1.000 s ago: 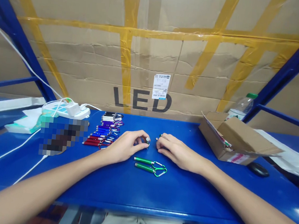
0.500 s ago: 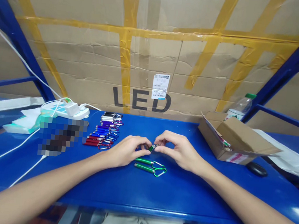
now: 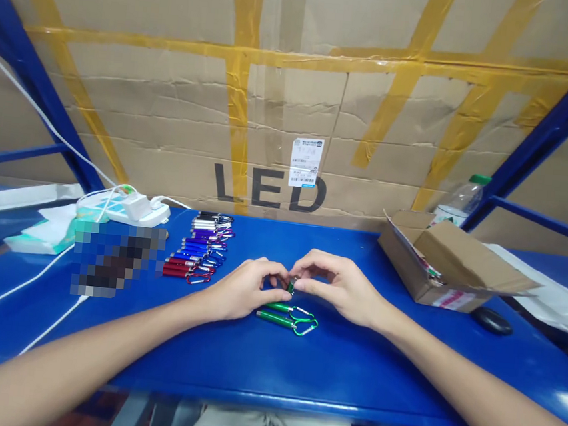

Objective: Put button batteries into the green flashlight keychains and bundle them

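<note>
My right hand (image 3: 340, 285) pinches a small dark green piece with a metallic look (image 3: 292, 284) between thumb and fingertips. From the other side, the curled fingers of my left hand (image 3: 244, 288) meet the same piece; their grip is partly hidden. Fingers cover much of the piece, so its exact kind is unclear. Just below my hands, two slim green keychain flashlights (image 3: 275, 319) with green carabiner clips (image 3: 306, 325) lie side by side on the blue table (image 3: 269, 365). My left thumb is close over the upper one.
To the left lies a column of several similar flashlights (image 3: 200, 248) in red, blue, purple, silver and black. Beyond are a white power strip (image 3: 158, 216), cables and a blurred-out object (image 3: 118, 261). On the right are an open cardboard box (image 3: 421, 293), a black mouse (image 3: 491, 321) and a bottle (image 3: 460, 202).
The small green piece has turned more upright between my fingertips. My left thumb sits slightly lower, and my hands have otherwise barely moved. The two green flashlights lie as before.
</note>
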`<state>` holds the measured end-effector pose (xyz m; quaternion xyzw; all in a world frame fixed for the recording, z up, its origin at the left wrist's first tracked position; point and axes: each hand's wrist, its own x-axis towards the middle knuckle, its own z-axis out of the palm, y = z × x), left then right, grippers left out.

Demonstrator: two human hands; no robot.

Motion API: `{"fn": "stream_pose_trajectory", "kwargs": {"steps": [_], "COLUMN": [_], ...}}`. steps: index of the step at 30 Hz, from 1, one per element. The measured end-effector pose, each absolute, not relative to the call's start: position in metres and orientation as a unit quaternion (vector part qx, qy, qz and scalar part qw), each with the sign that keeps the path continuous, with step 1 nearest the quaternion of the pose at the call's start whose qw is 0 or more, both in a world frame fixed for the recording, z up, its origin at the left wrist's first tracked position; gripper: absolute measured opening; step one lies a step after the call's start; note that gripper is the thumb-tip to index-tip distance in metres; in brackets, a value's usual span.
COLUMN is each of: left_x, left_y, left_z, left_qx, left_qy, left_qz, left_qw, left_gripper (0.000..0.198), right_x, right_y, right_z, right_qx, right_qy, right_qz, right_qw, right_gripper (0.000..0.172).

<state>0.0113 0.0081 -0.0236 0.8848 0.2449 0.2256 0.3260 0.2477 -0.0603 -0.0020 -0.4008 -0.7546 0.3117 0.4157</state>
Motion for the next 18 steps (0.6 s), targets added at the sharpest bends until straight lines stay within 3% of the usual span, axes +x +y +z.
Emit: {"fn": "stream_pose_trajectory", "kwargs": {"steps": [6, 18], "left_x": [0.0113, 0.0074], "left_y": [0.0065, 0.0026], "left_z": [-0.0236, -0.0200], "left_qx": [0.891, 0.931], "left_qy": [0.236, 0.186], "left_qz": [0.232, 0.252], "left_qw": [0.310, 0.188], "left_gripper": [0.018, 0.009], "right_x": [0.2465, 0.2481], "right_y": [-0.0600, -0.0654], "right_z": [-0.0037, -0.0042], "right_qx": [-0.406, -0.380], "right_qy": [-0.780, -0.848], "right_qz": [0.248, 0.101], "right_qw": [0.406, 0.356], "right_gripper": [0.031, 0.029]}}
